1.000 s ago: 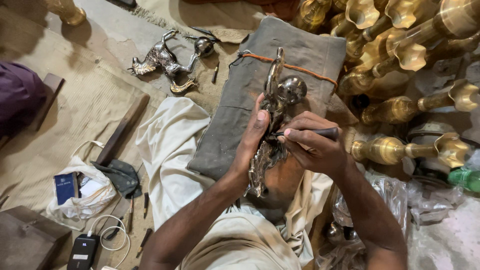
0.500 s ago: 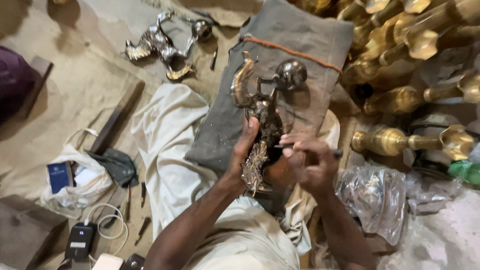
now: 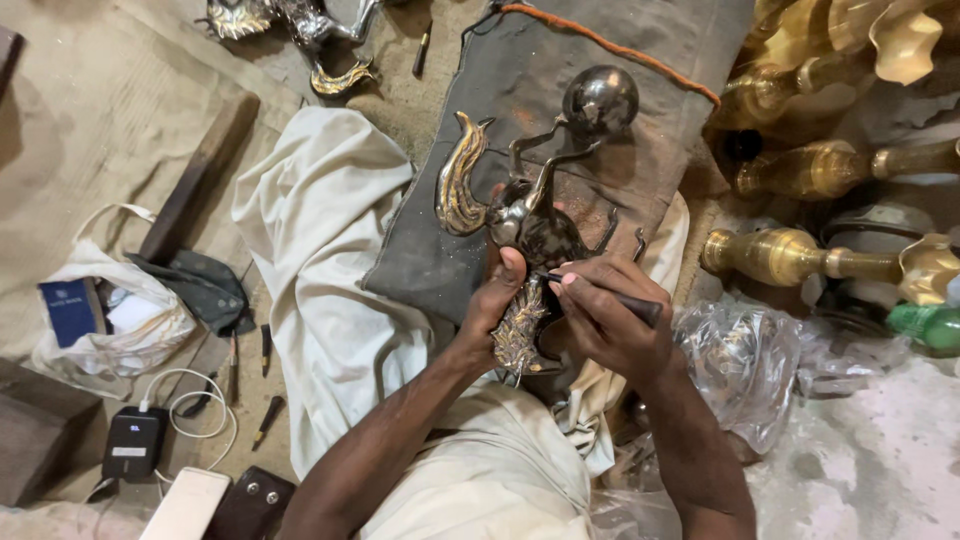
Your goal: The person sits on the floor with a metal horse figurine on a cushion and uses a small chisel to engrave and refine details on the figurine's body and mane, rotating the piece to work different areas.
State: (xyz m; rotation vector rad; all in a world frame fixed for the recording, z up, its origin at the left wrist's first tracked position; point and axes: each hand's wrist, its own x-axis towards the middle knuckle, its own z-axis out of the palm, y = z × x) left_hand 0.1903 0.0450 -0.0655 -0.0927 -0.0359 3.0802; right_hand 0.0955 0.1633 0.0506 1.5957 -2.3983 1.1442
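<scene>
A dark metal horse figurine with a brass tail and a round ball lies on a grey cloth pad over my lap. My left hand grips the figurine's body from below, thumb pressed on it. My right hand is closed around a thin dark engraving tool, its tip touching the figurine's body just right of my left thumb. The figurine's finely cut lower part shows between my hands.
Brass vases and stands lie at the right, with crumpled clear plastic below them. Another metal figurine lies top left. A white bag, a wooden block, small tools and a charger are on the left.
The view has moved closer and the figurine has turned, its tail now pointing up left. My right hand's tool stays at the figurine's body.
</scene>
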